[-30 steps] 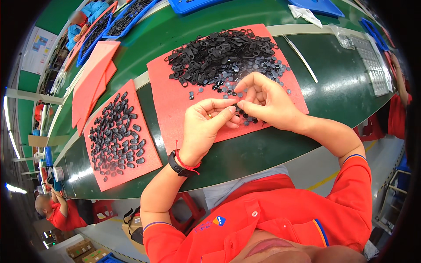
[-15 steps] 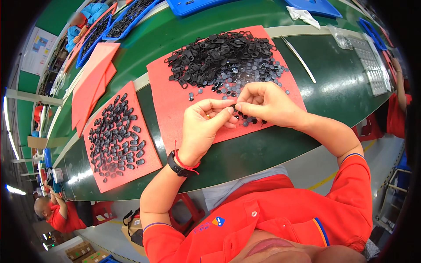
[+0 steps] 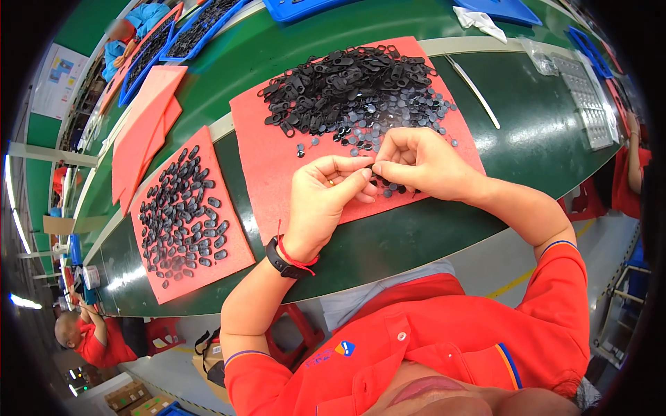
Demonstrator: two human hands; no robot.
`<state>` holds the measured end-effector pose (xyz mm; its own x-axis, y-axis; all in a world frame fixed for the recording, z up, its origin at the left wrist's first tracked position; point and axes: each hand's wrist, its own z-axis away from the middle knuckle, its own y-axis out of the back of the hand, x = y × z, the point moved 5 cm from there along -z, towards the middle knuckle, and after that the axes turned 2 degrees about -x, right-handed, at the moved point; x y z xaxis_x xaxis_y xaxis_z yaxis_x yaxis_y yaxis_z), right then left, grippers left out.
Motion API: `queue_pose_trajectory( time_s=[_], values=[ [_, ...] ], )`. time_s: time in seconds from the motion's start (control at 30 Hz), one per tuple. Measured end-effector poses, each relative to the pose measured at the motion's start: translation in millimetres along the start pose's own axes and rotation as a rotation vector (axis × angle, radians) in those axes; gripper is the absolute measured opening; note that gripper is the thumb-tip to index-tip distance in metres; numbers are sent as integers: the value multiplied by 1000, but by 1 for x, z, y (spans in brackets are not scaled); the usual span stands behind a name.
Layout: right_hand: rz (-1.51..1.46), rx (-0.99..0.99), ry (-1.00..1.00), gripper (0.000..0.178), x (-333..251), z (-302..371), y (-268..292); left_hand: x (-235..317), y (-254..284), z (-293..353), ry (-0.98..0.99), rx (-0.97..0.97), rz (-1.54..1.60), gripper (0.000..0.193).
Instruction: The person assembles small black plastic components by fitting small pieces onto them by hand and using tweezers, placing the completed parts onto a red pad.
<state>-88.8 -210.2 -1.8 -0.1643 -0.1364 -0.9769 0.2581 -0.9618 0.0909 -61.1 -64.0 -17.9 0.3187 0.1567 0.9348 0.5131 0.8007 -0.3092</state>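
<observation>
My left hand [image 3: 320, 192] and my right hand [image 3: 431, 165] meet fingertip to fingertip over the near part of a pink foam mat [image 3: 258, 156]. Pinched between both thumbs and forefingers is a small black piece [image 3: 370, 168], mostly covered by the fingers. Beyond them lies a heap of black oval plastic rings with tabs [image 3: 326, 90]. Small round grey discs [image 3: 364, 118] spread along the heap's near side, some of them under my hands. On the left, a second pink mat [image 3: 232, 253] carries many black oval pieces [image 3: 182, 208] with their centres filled.
Stacked pink foam sheets [image 3: 147, 132] lie at the left. Beyond are blue trays [image 3: 201, 38] of black parts. A white curved strip [image 3: 474, 90], a crumpled white cloth [image 3: 479, 23] and a clear moulded tray [image 3: 586, 104] are to the right. Co-workers sit at both sides.
My hands keep the same pinch on the small black piece, with barely any finger movement. The whole view has shifted very slightly.
</observation>
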Motion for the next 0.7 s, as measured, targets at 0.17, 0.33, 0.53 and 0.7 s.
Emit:
queue_pose_trajectory(
  time_s=[0.17, 0.33, 0.53, 0.7],
  values=[
    [-48, -1, -24, 13, 3, -1, 1, -2, 1, 0, 21, -6, 13, 17],
    [-43, 4, -25, 12, 9, -3, 1, -3, 1, -2, 33, -6, 24, 16],
    [-12, 6, -3, 11, 11, -3, 0, -6, 2, -2, 53, -1, 25, 17],
    [-1, -2, -6, 10, 8, -2, 0, -7, 3, -2, 59, -3, 26, 17]
  ],
)
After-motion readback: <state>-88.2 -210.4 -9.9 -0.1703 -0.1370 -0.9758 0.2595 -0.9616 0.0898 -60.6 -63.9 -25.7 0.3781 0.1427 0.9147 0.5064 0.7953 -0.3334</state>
